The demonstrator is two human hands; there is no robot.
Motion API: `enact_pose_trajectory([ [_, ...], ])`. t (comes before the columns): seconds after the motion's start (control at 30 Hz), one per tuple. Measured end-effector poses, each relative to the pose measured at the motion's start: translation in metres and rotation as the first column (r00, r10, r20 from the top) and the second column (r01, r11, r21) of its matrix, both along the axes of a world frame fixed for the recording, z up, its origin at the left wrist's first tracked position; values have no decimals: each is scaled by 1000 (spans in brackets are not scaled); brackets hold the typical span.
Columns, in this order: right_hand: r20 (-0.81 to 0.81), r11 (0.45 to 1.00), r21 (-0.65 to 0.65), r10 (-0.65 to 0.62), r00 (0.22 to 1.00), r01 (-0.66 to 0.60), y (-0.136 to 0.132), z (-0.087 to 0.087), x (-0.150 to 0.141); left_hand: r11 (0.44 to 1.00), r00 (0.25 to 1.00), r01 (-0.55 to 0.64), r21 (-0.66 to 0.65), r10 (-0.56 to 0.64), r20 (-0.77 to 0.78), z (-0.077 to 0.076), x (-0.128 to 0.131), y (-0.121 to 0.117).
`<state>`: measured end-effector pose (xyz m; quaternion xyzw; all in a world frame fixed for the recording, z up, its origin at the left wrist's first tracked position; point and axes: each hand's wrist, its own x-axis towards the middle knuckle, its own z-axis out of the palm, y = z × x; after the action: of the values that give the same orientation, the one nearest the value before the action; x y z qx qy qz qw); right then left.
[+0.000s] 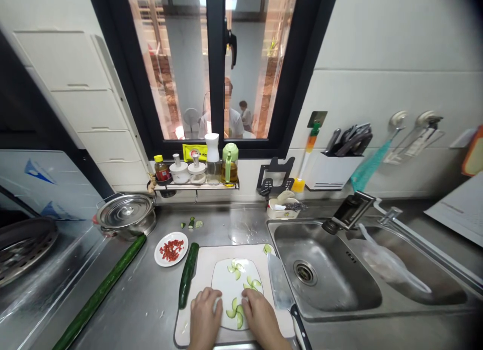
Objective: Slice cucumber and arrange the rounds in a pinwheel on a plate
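Observation:
A white plate [234, 277] with a thin dark rim lies on a pale cutting board [206, 257]. Light green cucumber slices [236, 313] sit on it in three fan-like clusters. My left hand [206, 315] is over the plate's left edge, fingers bent, a gap between thumb and forefinger, nothing visible in it. Over the right part, my right hand [260, 315] has its thumb beside the nearest cluster and its forefinger by another; its fingers are bent with a gap too. A cucumber piece [188, 275] rests along the board's left edge. At the right lies a kitchen knife [281, 282].
A small plate of chopped red pieces [171, 249] stands left of the board. Further left are a long cucumber [101, 289] and a lidded steel pot [126, 214]. A double sink [328, 289] adjoins on the right. Behind is a seasoning shelf [196, 185] below the window.

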<state>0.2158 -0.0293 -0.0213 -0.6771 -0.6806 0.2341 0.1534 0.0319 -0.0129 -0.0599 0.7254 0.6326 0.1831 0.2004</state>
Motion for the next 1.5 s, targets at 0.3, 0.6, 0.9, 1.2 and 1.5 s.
enact_pose_trajectory([
  [0.3,-129,999,37,-13,992,18,-7,5,2,993,937,-108,-42,88,-337,4,-42,15],
  [0.6,-123,1000,24,-3,992,6,-8,11,0,992,928,-63,-113,16,-371,12,-33,12],
  [0.9,-116,1000,15,15,993,-14,-9,15,-2,972,937,-80,-221,-2,-350,9,-38,19],
  [1.2,-97,998,6,58,994,-57,-3,10,-9,985,929,-122,-124,70,-363,12,-40,14],
  [1.5,-155,996,-38,74,985,-81,-2,16,-14,976,983,-178,-126,172,-59,14,-40,13],
])
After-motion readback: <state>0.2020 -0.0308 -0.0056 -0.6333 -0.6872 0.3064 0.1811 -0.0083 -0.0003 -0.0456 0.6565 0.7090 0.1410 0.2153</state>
